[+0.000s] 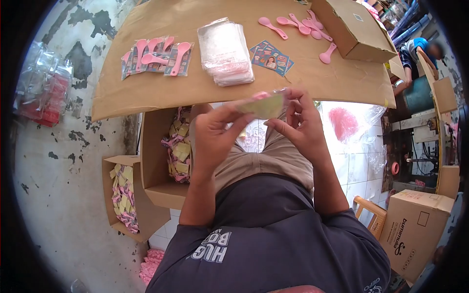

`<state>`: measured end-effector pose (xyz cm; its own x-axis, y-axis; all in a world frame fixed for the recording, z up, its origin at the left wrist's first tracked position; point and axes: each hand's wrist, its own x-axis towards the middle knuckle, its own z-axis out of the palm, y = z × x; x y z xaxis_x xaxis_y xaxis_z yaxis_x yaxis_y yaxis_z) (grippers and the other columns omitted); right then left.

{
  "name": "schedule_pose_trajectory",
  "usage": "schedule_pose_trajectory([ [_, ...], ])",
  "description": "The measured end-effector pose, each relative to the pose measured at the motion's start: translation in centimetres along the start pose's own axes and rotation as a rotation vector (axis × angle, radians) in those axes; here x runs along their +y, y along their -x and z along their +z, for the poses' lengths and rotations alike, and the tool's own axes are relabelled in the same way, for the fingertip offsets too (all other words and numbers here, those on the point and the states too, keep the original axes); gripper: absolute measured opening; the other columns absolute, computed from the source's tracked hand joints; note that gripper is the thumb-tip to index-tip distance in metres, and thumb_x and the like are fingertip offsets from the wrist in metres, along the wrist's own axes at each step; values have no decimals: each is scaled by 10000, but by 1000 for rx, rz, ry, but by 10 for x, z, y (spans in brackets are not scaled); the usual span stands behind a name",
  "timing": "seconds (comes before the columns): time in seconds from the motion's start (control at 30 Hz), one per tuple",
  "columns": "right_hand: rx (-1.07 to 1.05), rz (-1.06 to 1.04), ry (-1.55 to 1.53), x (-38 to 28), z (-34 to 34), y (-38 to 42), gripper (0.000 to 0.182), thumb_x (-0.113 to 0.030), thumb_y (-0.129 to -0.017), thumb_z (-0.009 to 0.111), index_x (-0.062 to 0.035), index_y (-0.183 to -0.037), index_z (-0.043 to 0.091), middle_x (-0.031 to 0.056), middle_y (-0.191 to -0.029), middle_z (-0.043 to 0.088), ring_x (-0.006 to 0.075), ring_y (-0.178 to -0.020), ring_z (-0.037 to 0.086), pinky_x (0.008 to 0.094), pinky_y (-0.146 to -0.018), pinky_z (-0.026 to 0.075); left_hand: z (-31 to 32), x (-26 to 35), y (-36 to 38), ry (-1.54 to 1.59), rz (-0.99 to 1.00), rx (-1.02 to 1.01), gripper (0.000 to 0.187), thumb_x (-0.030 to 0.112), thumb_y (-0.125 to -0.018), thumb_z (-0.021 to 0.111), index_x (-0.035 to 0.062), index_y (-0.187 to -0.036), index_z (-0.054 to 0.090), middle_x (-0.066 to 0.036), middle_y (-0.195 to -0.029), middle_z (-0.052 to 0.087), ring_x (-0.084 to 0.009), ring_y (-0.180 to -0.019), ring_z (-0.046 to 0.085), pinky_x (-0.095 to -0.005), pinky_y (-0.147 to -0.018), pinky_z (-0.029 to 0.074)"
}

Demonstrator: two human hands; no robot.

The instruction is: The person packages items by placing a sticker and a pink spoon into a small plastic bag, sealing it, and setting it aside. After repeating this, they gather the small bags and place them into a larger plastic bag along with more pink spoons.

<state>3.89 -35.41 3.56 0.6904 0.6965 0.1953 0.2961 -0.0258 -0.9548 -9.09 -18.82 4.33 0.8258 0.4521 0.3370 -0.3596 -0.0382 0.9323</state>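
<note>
My left hand (218, 133) and my right hand (302, 128) hold a clear plastic packet (267, 107) between them, just off the table's near edge. Its yellowish side shows, with a bit of pink along the top. My left fingers pinch one end; the right thumb and fingers grip the other. Beyond it on the table lies a stack of clear plastic bags (224, 51). Printed blue cards (271, 57) are fanned out beside the stack. Farther right are several loose pink spoons (303, 24). To the left, filled packets (156, 57) with pink spoons and cards overlap.
A cardboard box (361, 29) stands on the cardboard-covered table (166, 97) at right. Boxes of packets (180, 156) (124, 195) sit low at left. Another person (415, 53) is at the far right, above a closed carton (415, 229) and a stool (370, 215).
</note>
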Motion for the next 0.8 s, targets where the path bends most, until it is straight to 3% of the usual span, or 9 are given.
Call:
schedule_pose_trajectory([
  [0.17,36,-38,45,6,-3,2,331,-99,-864,816,-41,-1147,656,-9,-946,564,40,-644,418,207,-565,360,-52,21,-40,-193,381,151,287,-22,-993,600,-70,-1272,646,-194,-1240,703,-256,-1187,665,-357,-1039,513],
  [0.27,12,-42,126,2,-12,3,237,-99,-882,794,-31,-1079,680,-11,-909,566,37,-648,426,207,-561,359,-104,17,-80,-324,432,192,322,-66,-978,537,-62,-1284,636,-194,-1332,658,-254,-1303,595,-360,-1121,444],
  [0.37,49,-64,113,-4,-16,4,158,-92,-897,772,-27,-1019,696,-10,-877,579,36,-634,432,214,-556,355,-147,-5,-95,-326,303,282,375,-90,-956,471,-50,-1295,627,-170,-1373,637,-216,-1384,521,-339,-1155,398],
  [0.47,85,-58,162,-4,-23,4,133,-90,-900,763,-21,-993,697,4,-853,590,52,-610,441,234,-553,363,-151,-16,-90,-389,318,445,448,-124,-893,431,-13,-1265,656,-124,-1294,681,-206,-1271,612,-311,-1047,463],
  [0.6,197,-152,360,-4,-31,-23,160,-165,-918,750,-19,-959,700,47,-859,642,99,-587,477,274,-549,379,-114,-19,-86,-641,200,447,246,74,-955,614,2,-1173,701,-90,-1065,729,-144,-982,663,-290,-862,515],
  [0.67,226,-147,424,-1,-35,-51,209,-217,-927,744,-21,-986,698,70,-918,675,155,-664,566,317,-618,450,-97,-17,-92,-722,120,432,232,163,-965,684,3,-1130,717,-84,-967,737,-126,-876,662,-288,-791,524],
  [0.73,326,-307,698,22,-36,-83,341,-331,-903,768,-38,-1058,686,87,-1037,662,231,-863,631,386,-755,509,-90,-20,-105,-849,-53,388,356,336,-946,752,-4,-1049,733,-90,-821,719,-126,-755,649,-292,-692,517],
  [0.77,337,-312,697,32,-33,-95,341,-331,-903,768,-38,-1058,686,87,-1037,662,231,-863,631,386,-755,509,-87,-21,-112,-869,-76,393,456,440,-904,776,-5,-998,740,-111,-807,720,-179,-737,677,-326,-703,535],
  [0.8,321,-178,752,42,-29,-107,409,-391,-877,779,-55,-1085,675,90,-1090,639,262,-955,619,415,-817,508,-84,-22,-120,-872,-67,392,456,440,-904,776,-5,-998,740,-111,-807,720,-179,-737,677,-326,-703,535],
])
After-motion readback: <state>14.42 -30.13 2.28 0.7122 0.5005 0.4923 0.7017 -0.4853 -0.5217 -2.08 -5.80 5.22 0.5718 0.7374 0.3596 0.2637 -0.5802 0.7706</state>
